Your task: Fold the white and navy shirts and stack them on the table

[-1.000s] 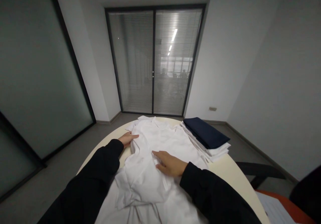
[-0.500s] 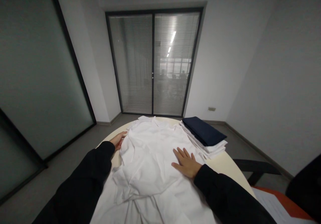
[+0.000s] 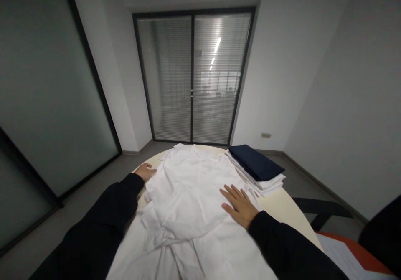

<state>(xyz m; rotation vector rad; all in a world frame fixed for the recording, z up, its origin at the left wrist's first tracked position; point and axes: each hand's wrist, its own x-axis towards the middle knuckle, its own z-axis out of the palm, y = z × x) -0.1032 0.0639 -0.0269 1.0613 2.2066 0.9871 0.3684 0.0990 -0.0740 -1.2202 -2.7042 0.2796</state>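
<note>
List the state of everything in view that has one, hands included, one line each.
White garment: spread out, wrinkled
Right hand: open, fingers spread, palm down on the garment
Left hand: at the garment's left edge; grip unclear
Navy cloth: folded, on top of the stack
White cloth stack: folded, layered
Glass double doors: closed
Blinds: lowered

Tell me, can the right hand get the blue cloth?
Probably yes: the right hand is near, and the blue cloth lies on top of the white pile with nothing over it.
</note>
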